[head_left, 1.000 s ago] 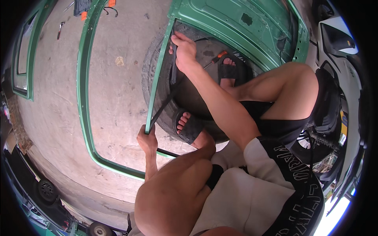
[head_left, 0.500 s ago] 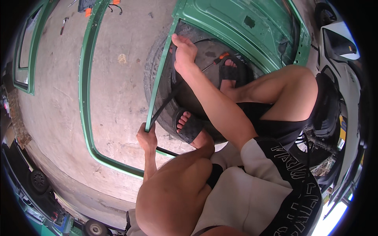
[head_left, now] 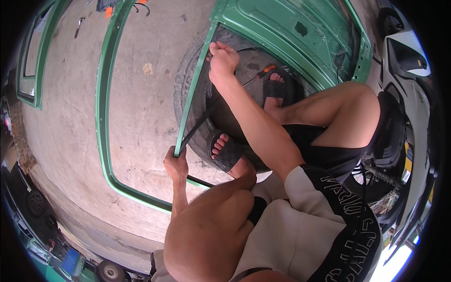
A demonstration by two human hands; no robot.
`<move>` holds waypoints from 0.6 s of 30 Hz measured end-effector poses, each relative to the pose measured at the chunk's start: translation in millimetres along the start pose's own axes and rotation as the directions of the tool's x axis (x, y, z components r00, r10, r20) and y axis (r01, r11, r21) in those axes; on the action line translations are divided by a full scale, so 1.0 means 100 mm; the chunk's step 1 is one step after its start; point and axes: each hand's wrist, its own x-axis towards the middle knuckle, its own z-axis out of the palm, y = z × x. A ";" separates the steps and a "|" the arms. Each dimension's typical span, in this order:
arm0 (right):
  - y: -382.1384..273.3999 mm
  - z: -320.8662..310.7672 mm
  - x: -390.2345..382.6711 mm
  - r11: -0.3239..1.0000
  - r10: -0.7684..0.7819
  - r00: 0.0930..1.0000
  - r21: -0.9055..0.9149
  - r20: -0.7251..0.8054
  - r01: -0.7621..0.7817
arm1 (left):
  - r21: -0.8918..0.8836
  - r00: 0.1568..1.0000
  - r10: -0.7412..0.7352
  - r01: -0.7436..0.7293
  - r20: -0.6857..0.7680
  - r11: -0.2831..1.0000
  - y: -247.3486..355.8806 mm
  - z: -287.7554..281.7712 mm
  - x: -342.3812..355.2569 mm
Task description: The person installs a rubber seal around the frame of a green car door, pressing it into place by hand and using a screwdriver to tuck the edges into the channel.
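Fingers of left hand (head_left: 175, 164) are closed on lower end of green window-frame bar (head_left: 192, 96), with black rubber strip (head_left: 197, 125) clamped against it. Same bar is wrapped by right hand (head_left: 223, 62) near the corner of green door panel (head_left: 263, 26); whether strip is also pinched there can't be told. Strip is held over tire (head_left: 183, 82), long axis diagonal, pointed from left hand up-right toward right forearm.

The green door (head_left: 270, 35) looks glossy metal — the black strip (head_left: 196, 127) matt, rubbery.
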 end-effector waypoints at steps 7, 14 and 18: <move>-0.12 -0.14 0.13 0.994 0.062 0.994 -0.091 0.087 -0.054 | -0.018 1.000 -0.001 0.001 -0.021 1.000 0.01 0.02 -0.02; -0.13 -0.45 0.25 0.892 -0.076 0.950 -0.405 0.303 0.201 | -0.032 1.000 0.005 -0.004 0.006 0.999 0.02 0.03 -0.01; -0.11 -0.60 0.04 0.951 0.052 0.971 -0.308 0.233 0.023 | -0.018 1.000 0.005 -0.005 -0.004 1.000 -0.02 -0.01 0.00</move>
